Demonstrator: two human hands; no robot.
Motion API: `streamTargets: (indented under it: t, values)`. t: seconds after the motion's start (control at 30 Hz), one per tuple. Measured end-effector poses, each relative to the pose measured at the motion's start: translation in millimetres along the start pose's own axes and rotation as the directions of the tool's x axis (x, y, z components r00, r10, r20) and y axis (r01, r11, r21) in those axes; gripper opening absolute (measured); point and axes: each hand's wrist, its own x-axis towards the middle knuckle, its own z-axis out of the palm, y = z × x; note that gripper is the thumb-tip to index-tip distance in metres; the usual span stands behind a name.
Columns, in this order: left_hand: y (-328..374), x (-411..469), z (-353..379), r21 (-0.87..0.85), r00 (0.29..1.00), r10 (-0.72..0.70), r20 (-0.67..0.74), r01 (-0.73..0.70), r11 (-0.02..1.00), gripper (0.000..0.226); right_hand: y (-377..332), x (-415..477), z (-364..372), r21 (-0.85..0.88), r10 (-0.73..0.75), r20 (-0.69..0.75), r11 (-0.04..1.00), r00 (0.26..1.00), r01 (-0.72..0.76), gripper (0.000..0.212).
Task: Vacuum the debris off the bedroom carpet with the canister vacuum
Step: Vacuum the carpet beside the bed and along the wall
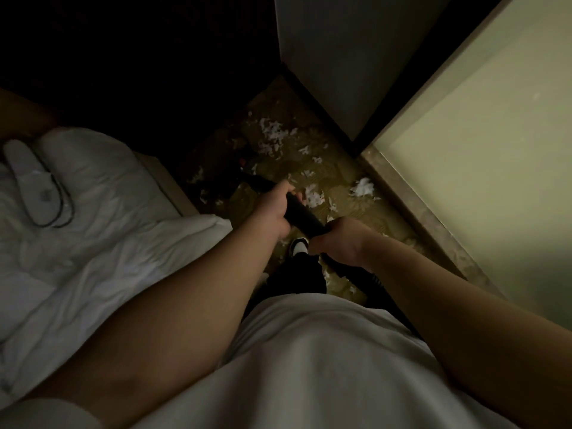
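I hold a black vacuum wand (301, 216) slanting down over the patterned carpet (340, 193). My left hand (274, 209) grips its upper-left part and my right hand (342, 239) grips the lower end, where a ribbed black hose (356, 272) trails off. The wand's far end (257, 181) vanishes into the dark near the bed. White shredded debris (275, 134) lies scattered over the carpet, with a bigger clump (362, 187) by the right wall and another (314, 198) just past my left hand. The canister is not visible.
A bed with a white duvet (93, 230) fills the left, a white slipper (34, 181) lying on it. A stone threshold (418, 212) and a pale glass panel (483, 156) bound the right. A grey wall corner (340, 66) stands ahead. My shoe (298, 246) is below the wand.
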Motion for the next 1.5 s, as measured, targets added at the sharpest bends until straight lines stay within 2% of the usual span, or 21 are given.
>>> streamTargets:
  t: [0.23,0.33,0.53,0.67,0.8,1.07,1.23,1.37,1.5]
  values:
    - [-31.8,-12.2,13.2,0.028,0.998,-0.055,0.009,0.055,0.998,0.023,29.8,-15.9,-5.6,0.003,0.036,-0.003,0.999,0.999,-0.036,0.02]
    - [-56.6,-22.1,33.3,0.031,0.996,-0.085,0.031,0.084,0.996,0.02,59.8,-31.0,-14.3,-0.021,0.052,-0.041,0.998,0.998,-0.053,0.022]
    - [-127.9,-46.7,93.8,0.095,0.981,-0.171,0.091,0.162,0.982,0.019,147.2,-70.0,-35.6,0.039,0.104,-0.11,0.994,0.988,-0.1,0.026]
    - [-181.1,-69.9,133.1,0.171,0.968,-0.211,0.135,0.187,0.967,0.012,212.3,-97.2,-44.2,0.173,0.143,-0.116,0.977,0.983,-0.121,0.033]
    - [-241.9,-93.9,170.1,0.273,0.954,-0.254,0.158,0.205,0.94,0.011,281.4,-129.7,-47.1,0.357,0.21,-0.107,0.92,0.972,-0.159,0.025]
    - [-373.1,-146.9,235.0,0.561,0.928,-0.333,0.169,0.187,0.806,0.012,423.0,-188.1,-34.1,0.599,0.292,-0.088,0.78,0.953,-0.184,0.026]
    - [-459.7,-169.8,263.2,0.71,0.907,-0.392,0.155,0.173,0.682,0.009,496.8,-227.6,-19.5,0.706,0.368,-0.105,0.682,0.924,-0.191,0.025]
    - [-518.0,-190.6,271.8,0.789,0.879,-0.459,0.126,0.192,0.584,0.008,542.7,-258.7,-2.2,0.772,0.422,-0.097,0.604,0.901,-0.199,0.022]
    - [-554.4,-210.4,275.3,0.817,0.855,-0.5,0.139,0.187,0.546,0.005,571.6,-274.2,15.3,0.819,0.461,-0.088,0.538,0.883,-0.199,0.027]
